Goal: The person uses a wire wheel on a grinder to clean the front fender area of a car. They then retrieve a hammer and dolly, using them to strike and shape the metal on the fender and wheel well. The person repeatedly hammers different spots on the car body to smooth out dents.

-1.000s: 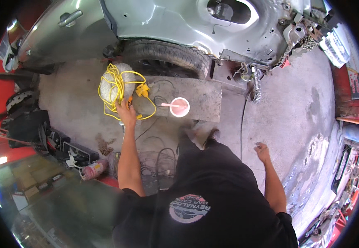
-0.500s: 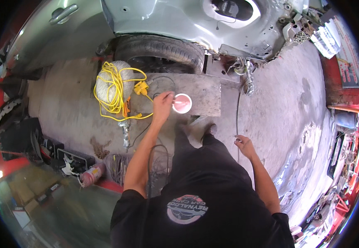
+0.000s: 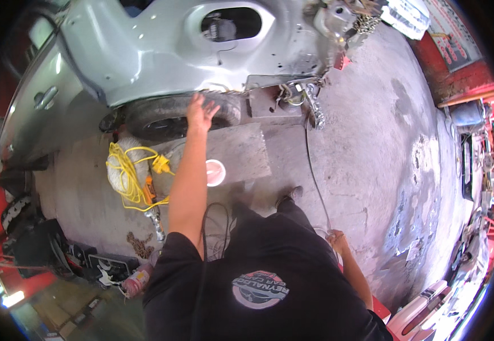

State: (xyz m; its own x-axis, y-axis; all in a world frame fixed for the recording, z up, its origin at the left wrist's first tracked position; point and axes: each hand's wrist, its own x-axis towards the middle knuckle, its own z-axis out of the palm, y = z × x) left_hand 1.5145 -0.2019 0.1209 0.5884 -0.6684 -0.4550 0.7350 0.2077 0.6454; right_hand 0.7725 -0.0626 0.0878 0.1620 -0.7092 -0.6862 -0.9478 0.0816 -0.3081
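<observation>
My left hand (image 3: 201, 113) is stretched forward with its fingers spread, and I see nothing held in it. It appears just in front of the lower edge of the silver car body panel (image 3: 161, 62) and over the tire (image 3: 144, 116). Behind my left forearm, a white-rimmed tub with a pink inside (image 3: 216, 173) rests on a flat grey board (image 3: 241, 150), partly hidden. Low beside my right thigh is my right hand (image 3: 338, 241), its fingers curled together. Whatever it may hold is too small to make out.
A yellow extension cord (image 3: 123, 176) lies coiled over a whitish bundle to the left of the board. A dark cable (image 3: 310, 165) runs along the concrete floor on the right. A chain (image 3: 315, 111) hangs by the car. Car parts stand along the left side.
My left hand has left the tub and reached forward to the car panel, its fingers opening. My right hand has dropped back toward my thigh. The view has shifted forward and right.
</observation>
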